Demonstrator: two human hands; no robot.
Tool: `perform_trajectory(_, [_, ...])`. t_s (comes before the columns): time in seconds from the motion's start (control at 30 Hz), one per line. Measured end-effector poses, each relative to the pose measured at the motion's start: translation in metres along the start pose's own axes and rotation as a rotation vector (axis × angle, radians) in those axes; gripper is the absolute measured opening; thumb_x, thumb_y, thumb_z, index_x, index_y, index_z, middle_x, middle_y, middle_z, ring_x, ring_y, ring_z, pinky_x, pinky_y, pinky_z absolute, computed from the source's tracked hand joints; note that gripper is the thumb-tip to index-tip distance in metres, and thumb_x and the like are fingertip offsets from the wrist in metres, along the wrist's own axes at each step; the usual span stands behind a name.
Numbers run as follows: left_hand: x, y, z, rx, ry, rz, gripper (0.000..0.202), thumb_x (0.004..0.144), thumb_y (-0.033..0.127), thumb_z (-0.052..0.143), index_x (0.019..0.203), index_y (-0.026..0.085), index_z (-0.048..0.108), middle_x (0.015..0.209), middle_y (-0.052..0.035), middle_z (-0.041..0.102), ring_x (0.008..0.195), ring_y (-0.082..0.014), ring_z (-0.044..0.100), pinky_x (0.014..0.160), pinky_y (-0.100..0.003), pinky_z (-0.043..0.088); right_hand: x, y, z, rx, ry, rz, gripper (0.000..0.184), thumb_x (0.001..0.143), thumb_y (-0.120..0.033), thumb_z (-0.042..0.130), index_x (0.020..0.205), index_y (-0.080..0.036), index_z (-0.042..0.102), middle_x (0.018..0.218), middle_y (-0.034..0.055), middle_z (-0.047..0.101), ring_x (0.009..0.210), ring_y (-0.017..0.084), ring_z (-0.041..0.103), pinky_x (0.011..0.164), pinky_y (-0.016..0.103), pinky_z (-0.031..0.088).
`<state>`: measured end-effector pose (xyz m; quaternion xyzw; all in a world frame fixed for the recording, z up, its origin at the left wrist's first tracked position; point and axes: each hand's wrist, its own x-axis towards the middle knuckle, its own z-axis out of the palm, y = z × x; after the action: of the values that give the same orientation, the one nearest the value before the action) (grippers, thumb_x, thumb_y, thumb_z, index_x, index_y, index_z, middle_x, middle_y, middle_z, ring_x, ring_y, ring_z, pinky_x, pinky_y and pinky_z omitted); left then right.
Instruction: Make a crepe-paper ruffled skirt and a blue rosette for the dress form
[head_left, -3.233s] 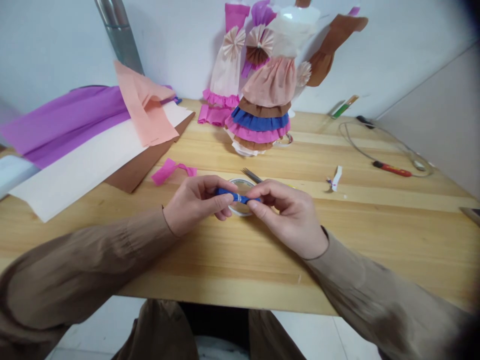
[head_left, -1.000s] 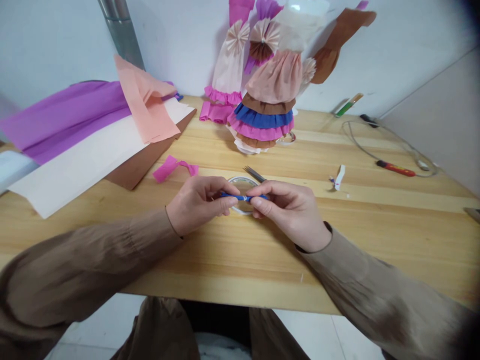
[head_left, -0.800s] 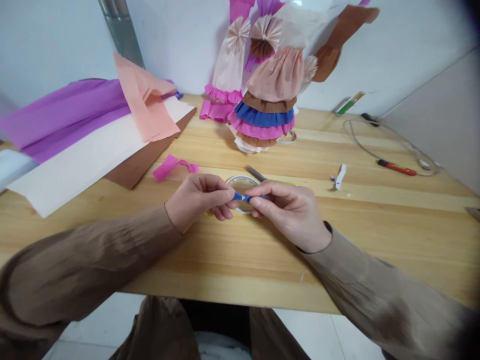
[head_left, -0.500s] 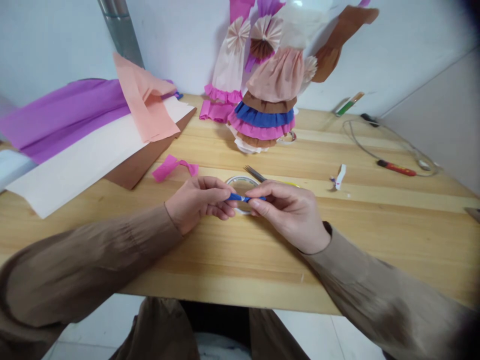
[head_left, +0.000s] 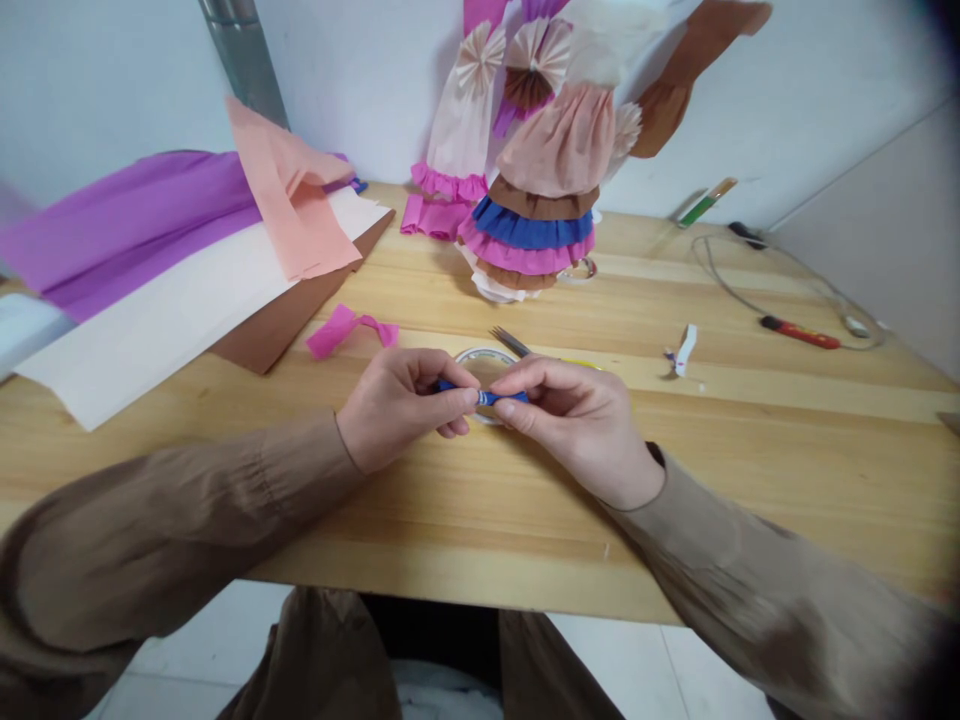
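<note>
Both of my hands pinch a small folded strip of blue crepe paper with a pale band around its middle, held just above the wooden table. My left hand grips its left end with closed fingers. My right hand pinches the right end between thumb and forefinger. A roll of clear tape lies on the table right behind the strip, partly hidden by my fingers. The tips of scissors poke out beside it.
A paper-ruffle doll dress stands at the back. Purple, white, peach and brown crepe sheets lie at the left, a pink scrap near them. A red-handled tool with a cable, a green pen and a tape scrap lie at the right.
My hands stay in the same spot, and my fingers have shifted closer together along the blue strip, so less of it shows. The view has drifted slightly.
</note>
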<state>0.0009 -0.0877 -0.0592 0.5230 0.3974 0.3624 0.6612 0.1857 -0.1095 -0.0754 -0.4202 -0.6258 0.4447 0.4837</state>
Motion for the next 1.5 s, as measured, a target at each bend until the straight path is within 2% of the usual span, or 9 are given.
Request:
perform_trajectory(0.27, [0.0,-0.003,-0.001,-0.306,-0.036,-0.195,0.013,0.064,0.015,0.078,0.066,0.01,0.066,0.057,-0.0016,0.068,0.047,-0.0104,0.064,0.045,-0.018,0.05,0.001,0.002,0.003,0.328,0.024,0.278,0.019,0.059,-0.027,0.089,0.068,-0.021,0.074,0.06,-0.0018,0.066,0.05,0.01,0.054,0.05,0.027,0.046])
perform_trajectory(0.4, [0.004,-0.008,-0.006,-0.387,-0.128,-0.261,0.023,0.06,0.021,0.085,0.069,0.009,0.068,0.061,-0.0036,0.07,0.05,-0.0111,0.065,0.048,-0.018,0.052,0.003,0.002,0.003,0.435,0.026,0.375,0.021,0.055,-0.026,0.09,0.066,-0.02,0.074,0.058,-0.0005,0.066,0.05,0.01,0.054,0.048,0.026,0.045])
perform_trajectory(0.5, [0.006,-0.008,-0.008,-0.363,-0.158,-0.241,0.033,0.064,0.034,0.086,0.077,0.008,0.069,0.065,-0.0062,0.072,0.054,-0.0135,0.067,0.05,-0.021,0.054,0.003,0.002,0.0,0.429,0.047,0.394,0.021,0.055,-0.025,0.09,0.066,-0.019,0.073,0.055,-0.0021,0.064,0.047,0.009,0.052,0.045,0.024,0.042])
perform_trajectory(0.67, [0.005,-0.006,-0.009,-0.28,-0.082,-0.129,0.042,0.076,0.044,0.077,0.1,0.011,0.066,0.064,-0.006,0.071,0.051,-0.016,0.067,0.047,-0.023,0.053,0.004,0.003,-0.005,0.408,0.08,0.385,0.021,0.059,-0.026,0.088,0.067,-0.018,0.071,0.05,-0.003,0.061,0.043,0.008,0.05,0.042,0.021,0.036])
perform_trajectory(0.9, [0.008,-0.013,-0.008,-0.374,-0.201,-0.067,0.056,0.072,0.063,0.073,0.088,0.01,0.067,0.071,-0.009,0.071,0.058,-0.0171,0.068,0.054,-0.026,0.055,0.003,0.003,-0.002,0.451,0.115,0.317,0.029,0.058,-0.032,0.091,0.074,-0.02,0.069,0.056,-0.0029,0.064,0.05,0.008,0.056,0.05,0.021,0.045])
perform_trajectory(1.07, [0.003,-0.014,-0.002,-0.287,-0.188,-0.03,0.036,0.065,0.041,0.086,0.078,0.012,0.069,0.074,-0.0051,0.072,0.061,-0.0129,0.066,0.058,-0.024,0.054,-0.001,0.003,0.004,0.411,0.161,0.221,0.031,0.061,-0.033,0.09,0.074,-0.02,0.065,0.067,-0.0035,0.065,0.055,0.009,0.058,0.054,0.024,0.05])
perform_trajectory(1.3, [0.001,-0.013,0.001,-0.304,-0.154,0.037,0.029,0.064,0.025,0.085,0.089,0.014,0.074,0.067,-0.0013,0.072,0.058,-0.0114,0.064,0.057,-0.023,0.052,-0.005,0.008,0.009,0.371,-0.048,0.113,0.018,0.079,-0.032,0.077,0.08,-0.022,0.062,0.072,-0.0013,0.066,0.063,0.014,0.064,0.064,0.032,0.054])
perform_trajectory(1.4, [0.002,-0.014,0.001,-0.286,-0.126,0.035,0.03,0.062,0.022,0.085,0.088,0.014,0.073,0.064,0.0009,0.069,0.054,-0.0095,0.061,0.055,-0.022,0.05,-0.005,0.007,0.009,0.211,-0.022,0.007,0.013,0.082,-0.029,0.074,0.079,-0.022,0.063,0.079,0.0009,0.068,0.07,0.016,0.066,0.067,0.033,0.055])
perform_trajectory(1.5, [0.003,-0.015,0.0,-0.294,-0.111,0.028,0.029,0.059,0.023,0.086,0.082,0.013,0.071,0.062,0.0014,0.068,0.054,-0.0087,0.06,0.055,-0.021,0.05,-0.005,0.002,0.008,-0.115,0.08,-0.225,0.007,0.082,-0.02,0.071,0.078,-0.022,0.066,0.084,0.003,0.069,0.077,0.017,0.066,0.07,0.033,0.054])
